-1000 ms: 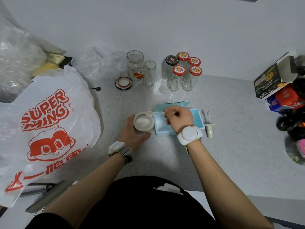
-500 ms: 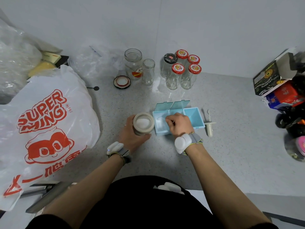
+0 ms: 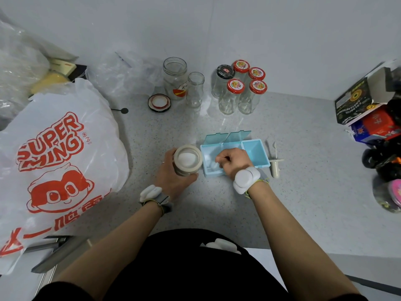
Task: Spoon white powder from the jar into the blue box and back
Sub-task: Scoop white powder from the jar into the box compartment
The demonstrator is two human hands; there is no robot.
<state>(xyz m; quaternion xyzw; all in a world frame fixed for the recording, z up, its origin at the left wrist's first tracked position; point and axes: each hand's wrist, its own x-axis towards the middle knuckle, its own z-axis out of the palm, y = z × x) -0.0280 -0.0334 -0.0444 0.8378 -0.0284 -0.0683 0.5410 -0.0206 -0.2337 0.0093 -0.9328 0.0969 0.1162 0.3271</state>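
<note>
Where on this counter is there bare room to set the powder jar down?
Bare counter lies right of the small white plastic tool, up to the toy boxes, and between the light blue plastic box and the red-lidded glass bottles. It is crowded left, by the white printed plastic bag.

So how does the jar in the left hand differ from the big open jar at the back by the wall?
The held jar has white powder inside; the back jar looks empty. The left hand grips the held jar beside the blue box; the back jar stands untouched near the wall. The back jar shows a red label; none is visible on the held one. Both are lidless.
</note>
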